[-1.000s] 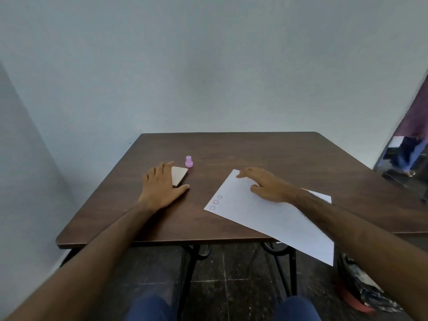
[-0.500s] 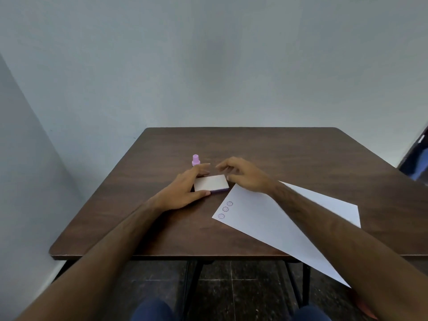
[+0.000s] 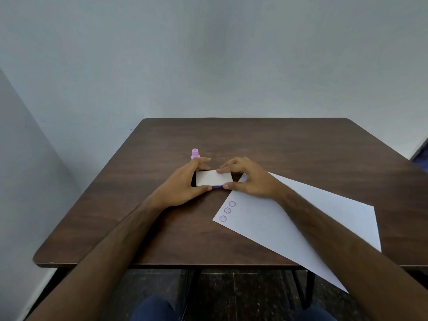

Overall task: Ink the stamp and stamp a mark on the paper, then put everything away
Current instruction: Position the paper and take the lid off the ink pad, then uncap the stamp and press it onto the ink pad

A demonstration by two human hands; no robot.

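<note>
Left hand (image 3: 183, 185) — forearm reaching in from the near left corner of the desk (image 3: 289, 144); palm turned inward, thumb along the near edge of the ink pad (image 3: 213, 178), fingers curled round its far left corner; closed on the pad.
Right hand (image 3: 249, 178) — forearm crossing the paper (image 3: 308, 224) from the near right; fingertips (image 3: 221, 170) laid on the pad's white lid, thumb pressed at its near right corner; closed on the pad likewise.
Ink pad — flat, white-topped, a purple base showing along the near edge; lies on the desk about mid-width, between both hands, just left of the paper's far corner.
Stamp (image 3: 195, 154) — small, pink-purple, upright; stands just beyond the left fingertips, untouched.
Paper — white sheet, set askew on the right half, its near corner overhanging the desk's front edge; three round purple marks (image 3: 227, 210) in a row by its left corner.
</note>
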